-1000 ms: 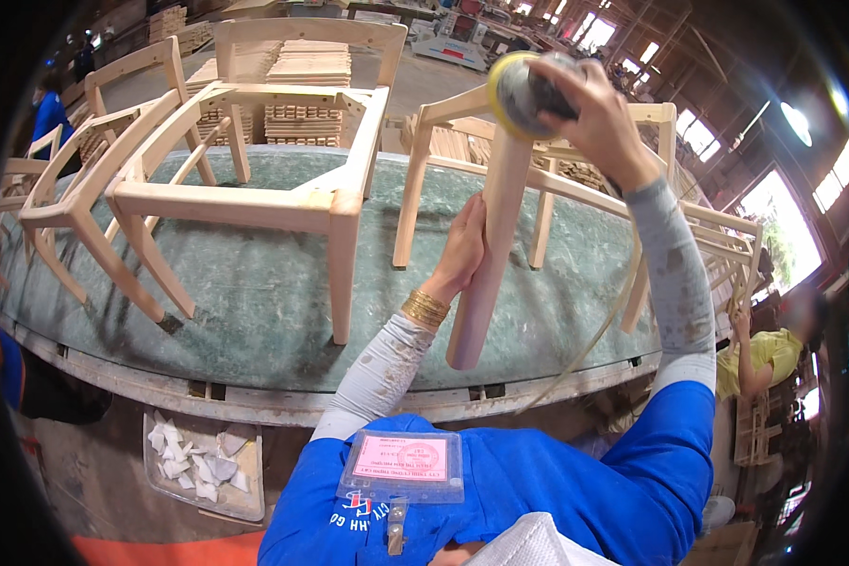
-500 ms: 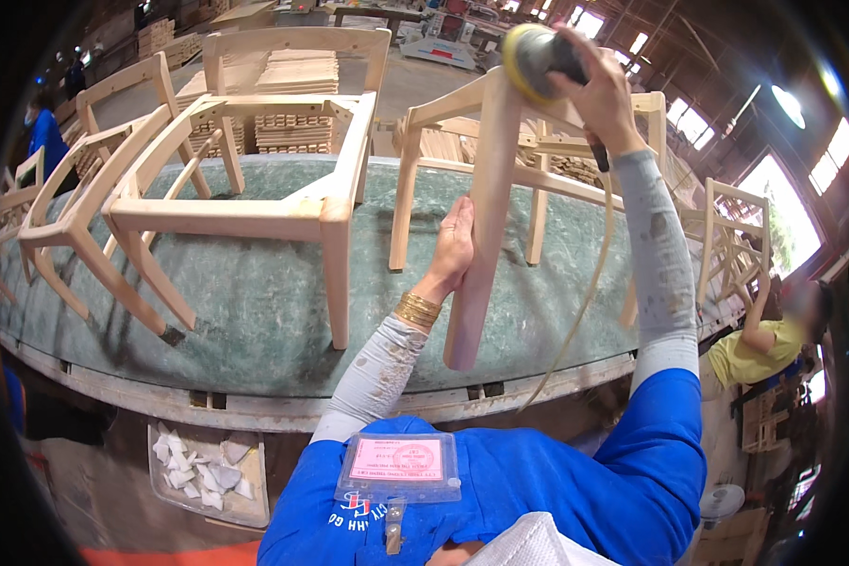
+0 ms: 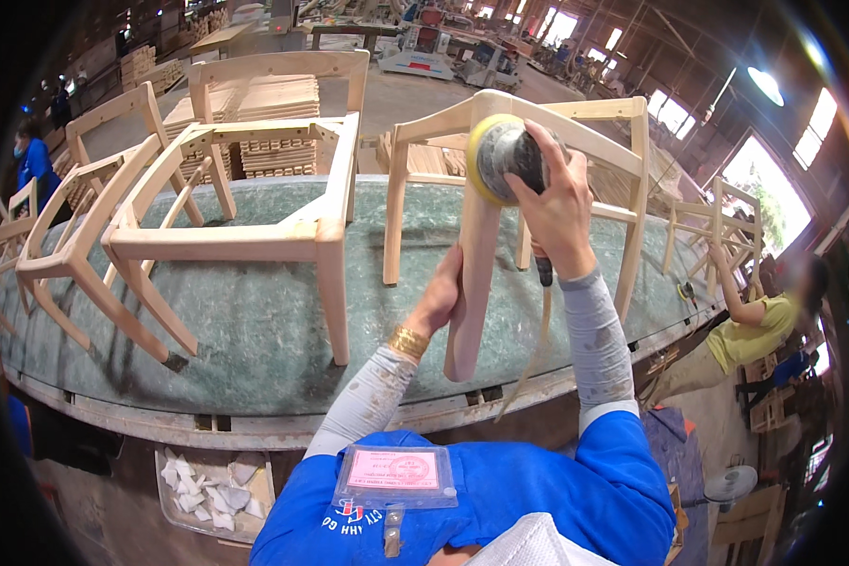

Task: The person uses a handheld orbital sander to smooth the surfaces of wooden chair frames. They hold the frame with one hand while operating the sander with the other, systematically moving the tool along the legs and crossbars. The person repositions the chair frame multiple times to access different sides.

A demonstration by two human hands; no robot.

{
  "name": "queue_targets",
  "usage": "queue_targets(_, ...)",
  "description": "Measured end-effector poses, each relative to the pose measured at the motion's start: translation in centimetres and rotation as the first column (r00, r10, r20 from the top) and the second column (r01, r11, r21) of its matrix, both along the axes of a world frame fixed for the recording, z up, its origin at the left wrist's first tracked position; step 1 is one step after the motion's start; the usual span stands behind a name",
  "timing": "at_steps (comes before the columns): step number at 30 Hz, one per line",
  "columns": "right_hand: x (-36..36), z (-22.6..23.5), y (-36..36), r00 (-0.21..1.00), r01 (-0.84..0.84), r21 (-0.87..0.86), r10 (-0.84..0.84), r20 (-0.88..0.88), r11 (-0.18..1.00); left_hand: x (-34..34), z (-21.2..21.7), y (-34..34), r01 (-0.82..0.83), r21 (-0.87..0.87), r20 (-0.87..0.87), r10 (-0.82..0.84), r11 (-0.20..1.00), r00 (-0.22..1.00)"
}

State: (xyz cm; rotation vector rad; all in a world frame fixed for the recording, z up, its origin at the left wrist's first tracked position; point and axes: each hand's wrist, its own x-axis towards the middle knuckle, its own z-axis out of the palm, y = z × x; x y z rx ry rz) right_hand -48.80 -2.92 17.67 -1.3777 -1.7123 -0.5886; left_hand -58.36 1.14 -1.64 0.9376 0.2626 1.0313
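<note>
Your right hand (image 3: 558, 209) is clamped around the round sander (image 3: 502, 158), its yellow pad pressed against the upper part of the chair leg (image 3: 474, 283). Your left hand (image 3: 441, 300) wraps the leg lower down, fingers closed on it, steadying the chair frame (image 3: 575, 141) on the green workbench (image 3: 255, 321). Watch that hose (image 3: 536, 330) dangling by the leg: it could snag. Tilt the pad and you'll likely gouge the rounded edge.

Your left hand (image 3: 441, 297) reaches forward with the wrist bent, fingers wrapped from the left around what it grips. Your right hand (image 3: 557, 203) is raised higher and further out, palm down, fingers spread and curled in a firm clasp, forearm angled upward.
</note>
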Motion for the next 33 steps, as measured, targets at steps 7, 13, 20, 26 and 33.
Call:
queue_targets(7, -4.6, 0.4, -0.7, 0.988, 0.125, 0.023, -0.127, 0.092, 0.992, -0.5, -0.8, -1.9, -0.019, -0.048, 0.051, 0.022, 0.999, 0.998)
queue_targets(13, -5.5, 0.5, -1.3, 0.96, 0.26, 0.012, -0.26, 0.108, 0.966, -0.4, -1.1, -2.5, 0.086, -0.075, 0.096, -0.078, 0.993, 0.992)
queue_targets(20, -6.0, 0.2, -1.8, 0.916, 0.336, -0.005, -0.326, 0.235, 0.942, -0.4, -0.4, -2.5, 0.071, -0.063, 0.216, -0.056, 0.995, 0.975)
queue_targets(26, -6.3, 1.7, -1.5, 0.893, 0.363, -0.001, -0.347, 0.288, 0.932, -0.2, -1.3, -1.6, 0.017, -0.016, 0.173, -0.014, 1.0, 0.985)
queue_targets(33, -6.5, 3.1, 1.1, 0.876, 0.419, 0.056, -0.42, 0.239, 0.906, -0.2, -1.3, -1.7, 0.123, -0.042, 0.222, -0.11, 0.992, 0.969)
